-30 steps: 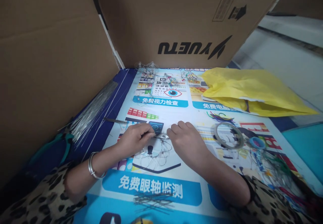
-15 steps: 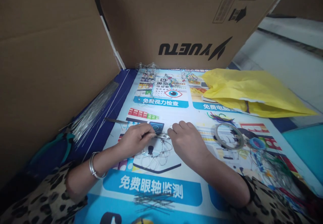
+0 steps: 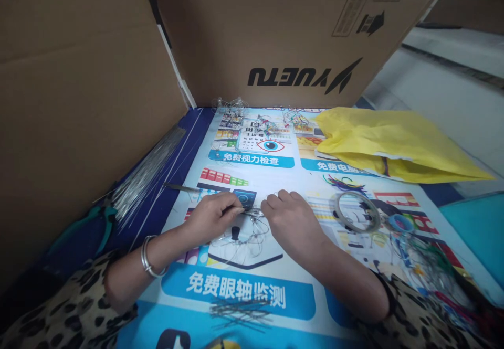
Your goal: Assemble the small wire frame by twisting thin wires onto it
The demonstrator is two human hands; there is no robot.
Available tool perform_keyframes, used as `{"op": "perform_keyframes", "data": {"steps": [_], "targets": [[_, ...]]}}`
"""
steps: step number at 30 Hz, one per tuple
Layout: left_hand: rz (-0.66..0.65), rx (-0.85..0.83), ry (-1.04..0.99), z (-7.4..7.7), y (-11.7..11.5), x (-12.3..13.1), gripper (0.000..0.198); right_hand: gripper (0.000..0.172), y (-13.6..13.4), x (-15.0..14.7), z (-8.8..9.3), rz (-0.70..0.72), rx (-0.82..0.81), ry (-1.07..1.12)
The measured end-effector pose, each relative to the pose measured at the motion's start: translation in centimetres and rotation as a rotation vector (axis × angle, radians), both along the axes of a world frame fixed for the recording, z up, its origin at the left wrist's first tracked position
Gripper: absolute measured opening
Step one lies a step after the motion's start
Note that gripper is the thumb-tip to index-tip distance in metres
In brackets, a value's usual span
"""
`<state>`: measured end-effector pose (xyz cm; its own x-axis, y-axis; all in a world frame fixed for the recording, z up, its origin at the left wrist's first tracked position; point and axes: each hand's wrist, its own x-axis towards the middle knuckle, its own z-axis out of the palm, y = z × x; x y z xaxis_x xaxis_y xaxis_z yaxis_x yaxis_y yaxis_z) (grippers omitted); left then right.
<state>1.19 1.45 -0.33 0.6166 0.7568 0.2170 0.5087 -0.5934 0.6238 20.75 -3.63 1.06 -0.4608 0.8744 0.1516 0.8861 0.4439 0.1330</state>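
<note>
My left hand (image 3: pixel 212 215) and my right hand (image 3: pixel 289 217) meet over a printed poster (image 3: pixel 252 281) on the table. Both pinch a small piece of thin silver wire (image 3: pixel 255 213) between their fingertips. Loops of the same wire (image 3: pixel 240 239) spread out on the poster just below the hands. A silver bangle sits on my left wrist (image 3: pixel 147 257). Both hands are closed in a pinch.
A bundle of straight silver wires (image 3: pixel 145 173) lies at the left beside teal-handled pliers (image 3: pixel 94 228). A roll of clear tape (image 3: pixel 357 211) and a tangle of coloured wires (image 3: pixel 425 260) lie right. A yellow plastic bag (image 3: pixel 394 141) lies behind. Cardboard walls (image 3: pixel 275 34) enclose the back and left. Short wire pieces (image 3: pixel 240 312) lie near me.
Almost nothing: the hands stay pinched on the wire, with only slight finger shifts.
</note>
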Motion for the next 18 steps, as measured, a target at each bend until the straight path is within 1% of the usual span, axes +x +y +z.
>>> {"op": "perform_keyframes", "data": {"steps": [18], "targets": [[-0.044, 0.031, -0.023, -0.05, -0.21, -0.23, 0.014, 0.011, -0.08, -0.05, 0.39, -0.003, -0.041, -0.013]]}}
